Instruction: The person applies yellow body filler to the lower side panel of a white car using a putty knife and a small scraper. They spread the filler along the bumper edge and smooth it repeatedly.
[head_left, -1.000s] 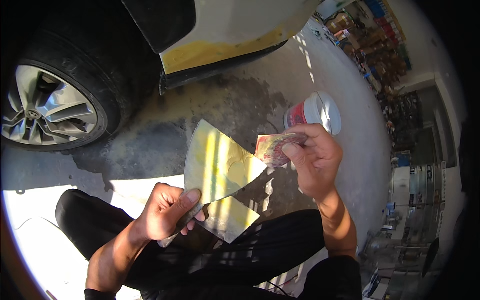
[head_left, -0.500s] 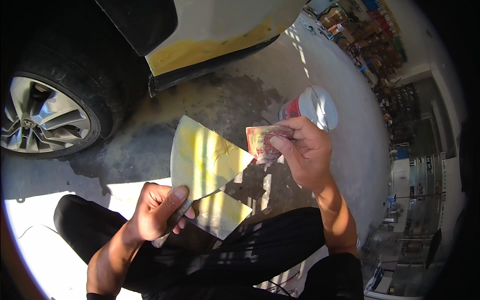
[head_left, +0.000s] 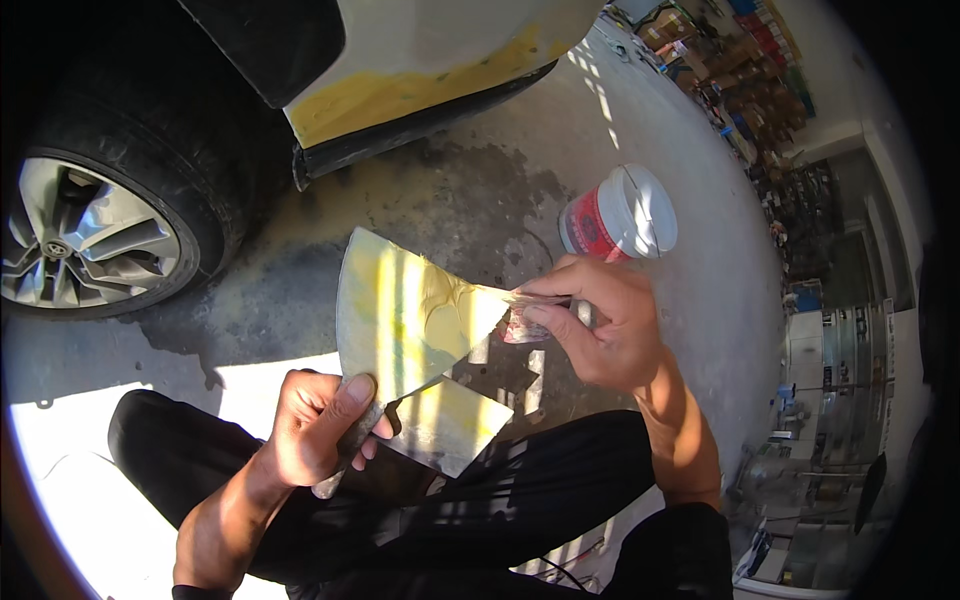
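My left hand (head_left: 322, 420) is closed round the handle of a broad putty knife, its thumb on top. The knife's fan-shaped blade (head_left: 395, 310) is coated with yellow putty. Below it a second putty-smeared blade (head_left: 455, 425) sticks out from under the same hand; how it is held is hidden. My right hand (head_left: 610, 315) pinches a small red, putty-smeared flat spreader (head_left: 525, 325) between thumb and fingers. The spreader is tilted, with its edge at the right-hand tip of the big blade. Yellow putty (head_left: 400, 95) covers the lower edge of the car panel (head_left: 420, 35) ahead.
A car wheel (head_left: 90, 235) stands at the left, beside a black trim strip (head_left: 420, 125) under the panel. A white and red bucket (head_left: 620, 215) is on the concrete floor (head_left: 690, 330), beyond my right hand. Boxes and shelves (head_left: 760, 90) line the far right.
My right hand has turned the spreader from facing me to nearly edge-on and brought it against the blade's tip. My left hand and the knife have barely moved.
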